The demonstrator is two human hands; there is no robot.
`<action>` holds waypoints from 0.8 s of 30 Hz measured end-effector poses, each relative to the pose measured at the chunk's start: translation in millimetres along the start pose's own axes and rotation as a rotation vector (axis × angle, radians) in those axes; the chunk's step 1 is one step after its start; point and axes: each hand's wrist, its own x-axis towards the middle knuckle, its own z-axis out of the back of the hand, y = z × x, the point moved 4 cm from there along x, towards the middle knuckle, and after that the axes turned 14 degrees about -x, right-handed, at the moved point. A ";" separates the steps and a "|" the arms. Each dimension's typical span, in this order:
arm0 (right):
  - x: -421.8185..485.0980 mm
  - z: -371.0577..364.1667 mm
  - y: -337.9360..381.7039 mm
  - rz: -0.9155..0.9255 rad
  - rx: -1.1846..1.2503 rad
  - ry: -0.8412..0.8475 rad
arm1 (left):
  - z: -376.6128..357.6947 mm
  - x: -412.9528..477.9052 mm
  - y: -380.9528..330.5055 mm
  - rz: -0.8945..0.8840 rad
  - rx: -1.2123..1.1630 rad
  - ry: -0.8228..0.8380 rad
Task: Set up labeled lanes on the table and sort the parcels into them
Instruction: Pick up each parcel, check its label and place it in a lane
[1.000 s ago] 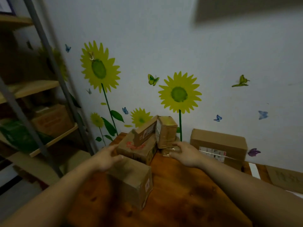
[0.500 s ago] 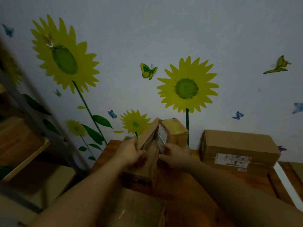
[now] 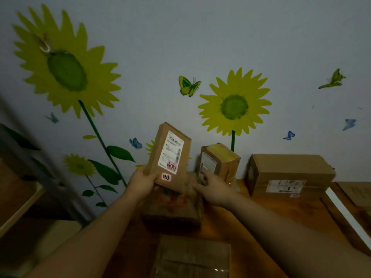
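Head view: a flat parcel (image 3: 169, 157) is held up off the counter (image 3: 291, 221) by the left hand (image 3: 143, 182), gripped at its lower left corner, label side turned to the camera. A white shipping label and a small red-marked sticker are seen on its face; the text is too blurred to be read. The right hand (image 3: 213, 187) is placed against the lower front of an upright taped box (image 3: 219, 162), fingers curled at its label edge; whether it is actually gripped cannot be told.

Below the lifted parcel a wider box with red marking (image 3: 172, 207) is seen on the counter. A big box (image 3: 289, 173) is set to the right against the wall, well apart from the hands. Another box (image 3: 192, 257) lies at the near edge, partly cut off. A white strip (image 3: 345, 211), possibly a lane marker, is seen at the far right; no lane labels can be made out.

Handling judgement: the flat parcel is likely light, since it is carried one-handed by a corner. Cardboard is stiff and not slippery; glossy tape on the upright box may be slicker. A better hold is offered by opposite long edges. The upright box looks tippy and is best taken by its sides.
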 end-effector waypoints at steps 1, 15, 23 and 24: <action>-1.1 -1.7 9.8 -0.014 0.051 -0.023 | 6.1 -7.0 -4.3 0.070 -0.179 0.053; -68.4 34.2 67.3 0.069 0.466 -0.303 | 22.6 -67.8 -44.2 -0.058 -0.337 0.364; -116.4 81.5 40.7 0.084 0.395 -0.473 | -25.3 -102.0 -65.4 -0.217 -0.327 0.497; -122.0 87.3 36.3 0.087 0.400 -0.480 | -31.8 -107.4 -69.5 -0.232 -0.326 0.511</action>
